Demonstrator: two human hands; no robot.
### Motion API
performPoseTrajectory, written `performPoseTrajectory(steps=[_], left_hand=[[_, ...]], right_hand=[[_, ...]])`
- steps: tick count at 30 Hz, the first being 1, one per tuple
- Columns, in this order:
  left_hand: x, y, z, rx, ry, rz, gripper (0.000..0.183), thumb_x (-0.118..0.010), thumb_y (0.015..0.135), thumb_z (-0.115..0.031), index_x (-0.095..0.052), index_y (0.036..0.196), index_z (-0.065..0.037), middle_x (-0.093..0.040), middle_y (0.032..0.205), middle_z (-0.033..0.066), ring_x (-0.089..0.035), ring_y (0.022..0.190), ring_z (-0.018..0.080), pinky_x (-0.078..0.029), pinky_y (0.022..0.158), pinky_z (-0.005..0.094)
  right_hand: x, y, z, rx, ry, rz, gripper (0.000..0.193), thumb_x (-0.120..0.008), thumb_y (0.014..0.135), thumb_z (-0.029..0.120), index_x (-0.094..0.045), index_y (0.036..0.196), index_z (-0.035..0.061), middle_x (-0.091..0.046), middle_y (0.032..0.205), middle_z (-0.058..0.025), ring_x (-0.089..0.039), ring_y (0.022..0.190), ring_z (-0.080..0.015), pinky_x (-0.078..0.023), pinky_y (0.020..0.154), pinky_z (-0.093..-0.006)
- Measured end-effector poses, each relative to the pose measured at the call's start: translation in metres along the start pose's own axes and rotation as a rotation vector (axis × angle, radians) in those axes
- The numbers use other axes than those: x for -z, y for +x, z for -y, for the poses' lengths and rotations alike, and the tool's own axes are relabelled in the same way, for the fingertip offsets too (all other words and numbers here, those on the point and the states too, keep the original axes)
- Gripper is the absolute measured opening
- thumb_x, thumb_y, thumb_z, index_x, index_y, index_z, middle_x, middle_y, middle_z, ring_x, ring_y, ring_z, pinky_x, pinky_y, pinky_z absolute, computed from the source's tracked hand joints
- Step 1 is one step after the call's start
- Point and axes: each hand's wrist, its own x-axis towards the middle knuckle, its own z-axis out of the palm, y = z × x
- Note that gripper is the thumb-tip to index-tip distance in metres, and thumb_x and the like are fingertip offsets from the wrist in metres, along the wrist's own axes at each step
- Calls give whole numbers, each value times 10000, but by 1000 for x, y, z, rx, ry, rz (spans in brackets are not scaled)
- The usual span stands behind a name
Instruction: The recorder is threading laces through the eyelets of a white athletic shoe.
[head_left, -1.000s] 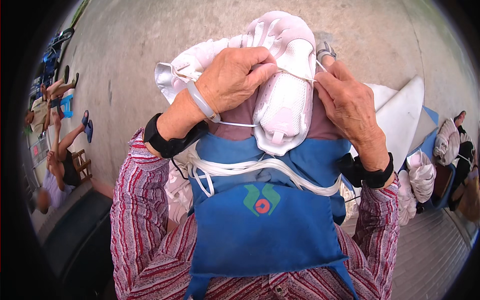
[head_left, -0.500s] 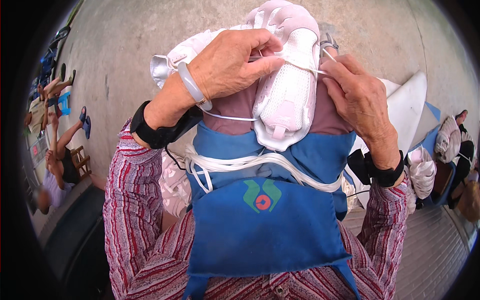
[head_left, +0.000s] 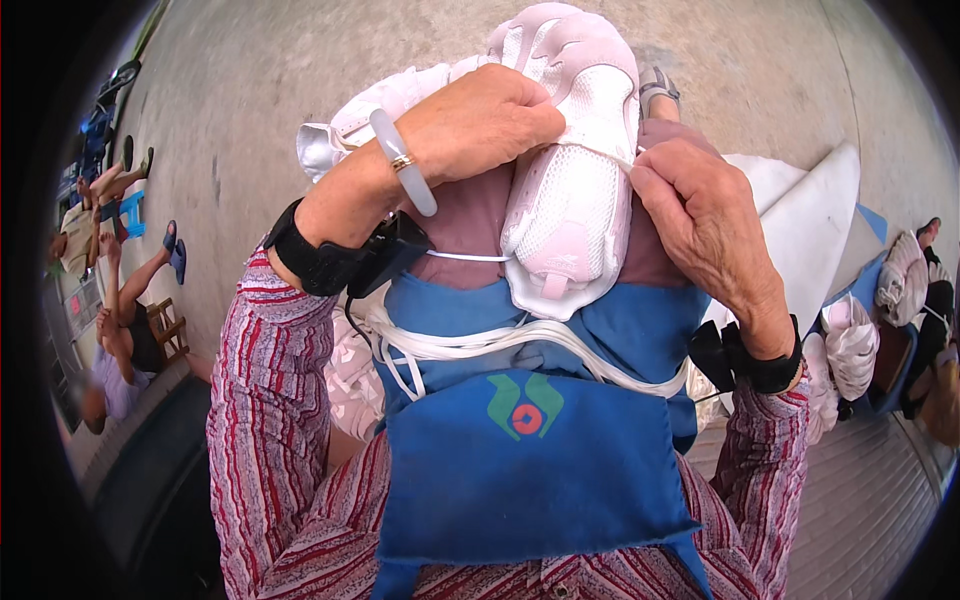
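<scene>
A white mesh shoe upper (head_left: 590,100) with pale pink panels lies across my lap, its padded tongue (head_left: 565,250) toward me. A thin white shoelace (head_left: 595,152) runs across its middle. My right hand (head_left: 700,205) is closed at the upper's right edge, thumb and forefinger pinching the lace. At the left edge my left hand (head_left: 485,120) is curled in with its back up; its fingertips are hidden, and I cannot see what they hold. Another lace length (head_left: 465,257) passes from beside my left wrist to the tongue. Below lies a bundle of white laces (head_left: 470,345) on my blue apron (head_left: 540,480).
More white and pink uppers (head_left: 390,105) lie beyond my left wrist, and others (head_left: 352,375) by my left elbow. A white sheet (head_left: 815,215) and further uppers (head_left: 850,345) are at the right. Other people sit at both sides; a blue stool (head_left: 131,213) stands far left.
My left hand has turned over, back upward, its fingers now tucked out of sight. My right hand has drawn slightly lower and closed beside the upper. The lace across the middle remains.
</scene>
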Motion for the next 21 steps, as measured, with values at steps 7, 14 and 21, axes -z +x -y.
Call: performPoseTrajectory(steps=[7, 14, 21], left_hand=[[-9, -7, 9, -224, -45, -108, 198, -627, 897, -203, -613, 869, -7, -524, 729, -40, -450, 646, 32, -391, 570, 192], [-14, -11, 5, -275, -115, -138, 138, -682, 845, -103, -635, 925, 0, -582, 777, -21, -523, 713, 36, -452, 648, 195], [-14, -7, -3, -299, 66, -118, 84, -646, 812, -57, -624, 865, 4, -567, 714, -21, -502, 641, 45, -444, 596, 212]], right_hand=[[-3, 1, -2, -64, 70, 12, 103, -641, 820, 113, -636, 823, 11, -605, 742, -144, -602, 721, -330, -476, 672, -394], [-8, -1, 4, 18, -10, -84, 146, -676, 787, 65, -637, 927, 63, -601, 812, -89, -628, 733, -277, -498, 650, -354], [-11, 0, 5, 121, -126, -92, 121, -678, 782, 67, -643, 898, 76, -596, 818, -74, -630, 717, -259, -503, 635, -345]])
